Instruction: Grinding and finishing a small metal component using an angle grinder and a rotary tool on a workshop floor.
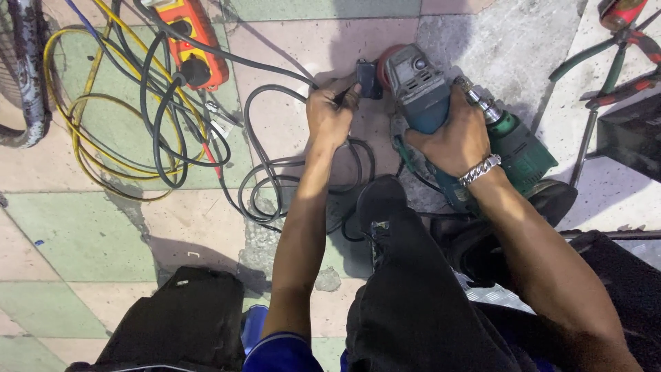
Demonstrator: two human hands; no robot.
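The right hand [451, 141] is clenched round the body of a blue-grey angle grinder [420, 93] that lies on the tiled floor [82, 234], its grip wrapped over the housing just behind the gear head, a metal bracelet [480, 170] at the wrist. The grinder's long axis runs from about eleven o'clock, where the head and a reddish disc [387, 62] sit, down toward five o'clock, where the tail disappears beneath the forearm. The left hand [329, 117] sits at nine o'clock from the grinder's head, its grip pinched on a small dark tool [367, 78] whose end touches the side of the head beside the disc; what kind of tool it is cannot be told. So the head lies at about two o'clock from the left hand's grip and just beside it, while the right hand is already on the body. A green power drill [520, 148] lies touching the grinder at three o'clock, roughly parallel to it. Black cable [275, 176] loops at seven o'clock of the left hand, yellow cable [82, 138] coils farther out at nine, and an orange power strip [196, 41] lies at eleven. Red-handled pliers [623, 48] lie well apart at two o'clock.
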